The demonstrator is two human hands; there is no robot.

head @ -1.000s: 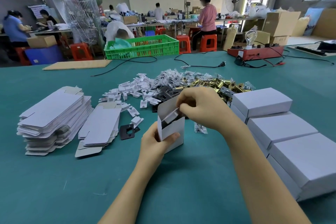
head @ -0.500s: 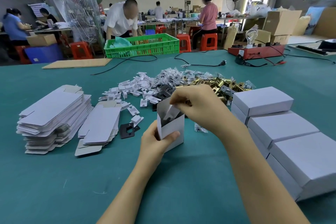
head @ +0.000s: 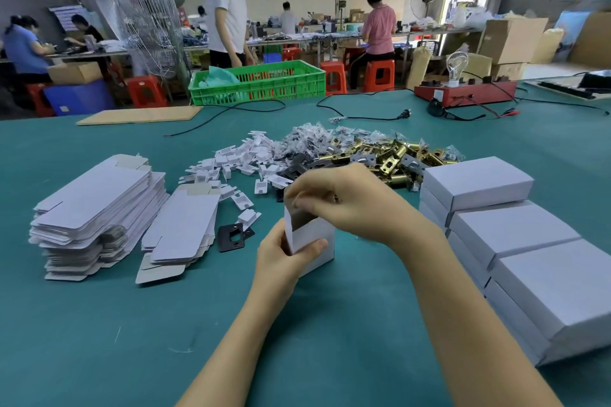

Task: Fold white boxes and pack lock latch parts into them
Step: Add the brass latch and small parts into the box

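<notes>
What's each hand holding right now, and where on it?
The left hand grips the open white box by its lower front and side. The right hand pinches the box's top flap; anything inside its fingers is hidden.

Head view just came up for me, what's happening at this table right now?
A person is packing a small white box. The left hand grips it upright on the green table, while the right hand works at its open top. Flat box blanks sit to the left, closed boxes to the right, and brass latch parts are piled behind.
</notes>
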